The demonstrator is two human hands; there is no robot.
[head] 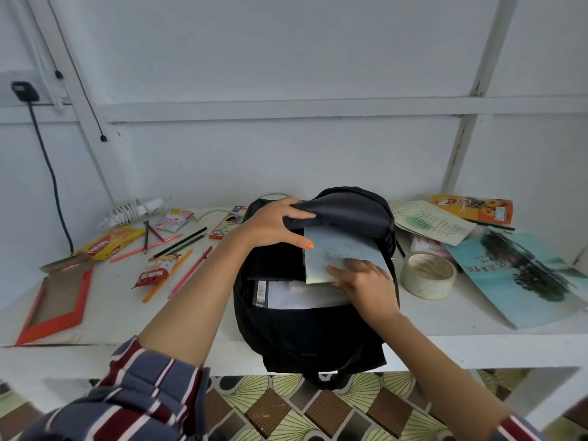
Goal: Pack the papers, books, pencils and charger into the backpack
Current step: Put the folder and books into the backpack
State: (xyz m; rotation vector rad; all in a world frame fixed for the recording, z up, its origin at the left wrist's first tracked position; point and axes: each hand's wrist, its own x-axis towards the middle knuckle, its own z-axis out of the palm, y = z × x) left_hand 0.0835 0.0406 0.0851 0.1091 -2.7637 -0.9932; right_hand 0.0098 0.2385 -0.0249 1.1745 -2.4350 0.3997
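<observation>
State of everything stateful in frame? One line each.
backpack: open, flap lifted, lying on table.
left hand: grips backpack flap.
right hand: holds grey book.
grey book: halfway into backpack.
white papers: inside backpack.
pencils: loose on table, unpacked.
white charger: cable coiled, on table.
tape roll: lying flat.

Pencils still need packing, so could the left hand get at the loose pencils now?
Probably yes: the pencils lie open left of the backpack, nothing between, though the left hand grips its flap.
</observation>
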